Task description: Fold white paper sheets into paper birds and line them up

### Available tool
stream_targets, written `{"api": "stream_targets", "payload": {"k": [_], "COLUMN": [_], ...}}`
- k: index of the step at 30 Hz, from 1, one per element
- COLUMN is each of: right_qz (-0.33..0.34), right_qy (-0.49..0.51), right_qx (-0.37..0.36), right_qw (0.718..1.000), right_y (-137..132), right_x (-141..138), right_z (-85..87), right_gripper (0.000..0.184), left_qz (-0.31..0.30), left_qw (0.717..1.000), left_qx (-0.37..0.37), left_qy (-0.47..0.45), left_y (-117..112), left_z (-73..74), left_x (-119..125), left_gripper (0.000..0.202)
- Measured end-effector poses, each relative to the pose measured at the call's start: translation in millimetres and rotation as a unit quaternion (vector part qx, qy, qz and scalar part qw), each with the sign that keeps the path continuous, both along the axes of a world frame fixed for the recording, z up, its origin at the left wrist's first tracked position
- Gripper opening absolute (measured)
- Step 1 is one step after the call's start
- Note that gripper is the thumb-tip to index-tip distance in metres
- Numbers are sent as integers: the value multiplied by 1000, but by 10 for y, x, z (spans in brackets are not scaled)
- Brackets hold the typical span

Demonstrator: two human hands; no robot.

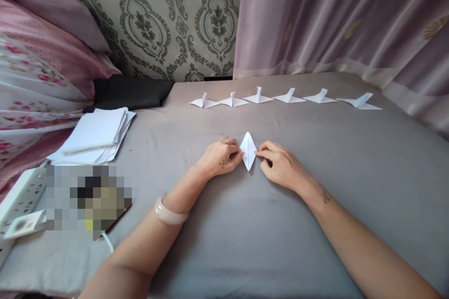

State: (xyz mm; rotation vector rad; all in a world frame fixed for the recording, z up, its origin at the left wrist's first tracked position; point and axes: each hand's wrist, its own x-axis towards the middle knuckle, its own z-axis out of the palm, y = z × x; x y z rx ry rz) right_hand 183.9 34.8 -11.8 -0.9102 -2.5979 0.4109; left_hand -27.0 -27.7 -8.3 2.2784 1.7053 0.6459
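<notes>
A white paper folded into a narrow diamond (pixel 249 153) stands between my two hands, with a crease down its middle and one point facing me. My left hand (pixel 221 155) pinches its left corner between thumb and curled fingers. At the right corner, the thumb and forefinger of my right hand (pixel 280 163) close on the paper's edge, the other fingers bent. Beyond the hands, several folded white paper birds (pixel 258 96) sit in a row with wings spread.
Left of my arm lies a stack of white paper sheets (pixel 93 131), with a black folded item (pixel 129 92) behind it. A white power strip (pixel 26 196) and a blurred-out object (pixel 101 201) with a white cable are nearer. Curtains (pixel 308 18) border the grey-covered surface (pixel 245 243).
</notes>
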Motion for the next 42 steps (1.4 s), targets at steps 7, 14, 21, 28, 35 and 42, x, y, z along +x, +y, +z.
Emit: {"api": "stream_targets", "payload": {"k": [7, 14, 21, 28, 35, 42], "right_qz": [-127, -170, -177, -126, -91, -93], "right_qy": [23, 13, 11, 73, 227, 277], "right_qx": [-37, -85, -111, -165, -336, -465], "right_qw": [991, 982, 978, 975, 909, 836], "right_y": [25, 82, 99, 65, 48, 82], "right_x": [-225, -211, -191, -169, -159, -78], "right_z": [-58, -87, -135, -88, -14, 156], "right_gripper": [32, 17, 16, 15, 21, 38], "left_qz": [98, 176, 220, 167, 88, 51], "left_qw": [994, 977, 957, 949, 857, 806], "left_qx": [-26, -91, -137, -149, -158, -271], "left_qy": [-26, -83, -132, -223, -482, -524], "left_y": [144, 194, 240, 152, 148, 106], "left_z": [-158, -194, -116, -13, -66, 37], "left_x": [101, 95, 139, 154, 122, 69], "left_gripper": [21, 27, 18, 15, 30, 33]}}
